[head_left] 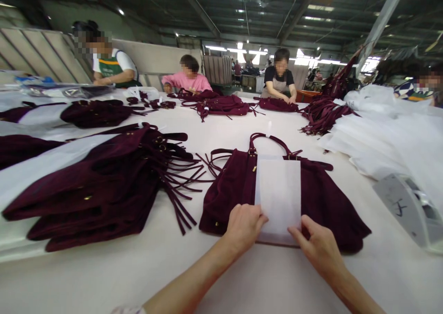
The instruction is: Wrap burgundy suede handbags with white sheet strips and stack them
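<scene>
- In the lower middle of the frame, a dark maroon bag (332,208) lies flat on the pale counter (221,281), its handles (273,136) pointing up the frame.
- A white paper (279,189) runs down the middle of the bag, covering part of its front.
- The left hand (245,225), just below the frame's center, has its fingers curled and grips the paper's lower left edge.
- The right hand (318,242), lower and to the right, pinches the paper's lower right edge between thumb and fingers.
- At the left of the frame, a pile of maroon bags (93,194) carries its own white band (58,175), with thin tassels (180,180) spreading toward the bag in the middle.
- At the right edge, white wrapping (387,129) lies heaped near a bundle of maroon straps (321,113).
- Across the upper frame, co-workers (188,81) sit or stand along the counter's far side.
</scene>
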A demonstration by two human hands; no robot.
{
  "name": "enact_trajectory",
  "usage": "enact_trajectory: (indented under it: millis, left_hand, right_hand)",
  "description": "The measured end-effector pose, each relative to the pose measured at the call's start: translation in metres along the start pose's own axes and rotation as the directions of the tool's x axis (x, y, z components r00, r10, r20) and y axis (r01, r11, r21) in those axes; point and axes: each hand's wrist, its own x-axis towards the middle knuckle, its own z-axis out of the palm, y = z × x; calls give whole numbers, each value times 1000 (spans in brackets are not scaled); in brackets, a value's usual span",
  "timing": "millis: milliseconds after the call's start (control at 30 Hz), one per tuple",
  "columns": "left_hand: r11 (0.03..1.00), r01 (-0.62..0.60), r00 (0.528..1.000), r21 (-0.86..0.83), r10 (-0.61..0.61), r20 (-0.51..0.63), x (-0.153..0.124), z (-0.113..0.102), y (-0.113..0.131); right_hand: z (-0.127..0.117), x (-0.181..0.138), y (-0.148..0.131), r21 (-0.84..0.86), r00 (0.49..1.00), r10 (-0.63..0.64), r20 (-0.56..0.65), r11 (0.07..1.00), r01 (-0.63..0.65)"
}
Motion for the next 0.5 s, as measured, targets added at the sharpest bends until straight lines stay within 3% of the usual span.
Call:
enact_trajectory:
  millis: [167,333,500]
  left_hand:
    - [992,113,994,50,-113,-3,8,3,0]
    - [990,126,992,66,-126,4,14,11,0]
    - [980,178,984,94,-177,-15,20,15,1]
  right_hand:
    - [4,14,-3,-28,1000,20,4,999,-20]
    - [18,18,0,-239,980,-165,-111,961,135]
    - [27,23,4,-408,968,-250,10,883,232]
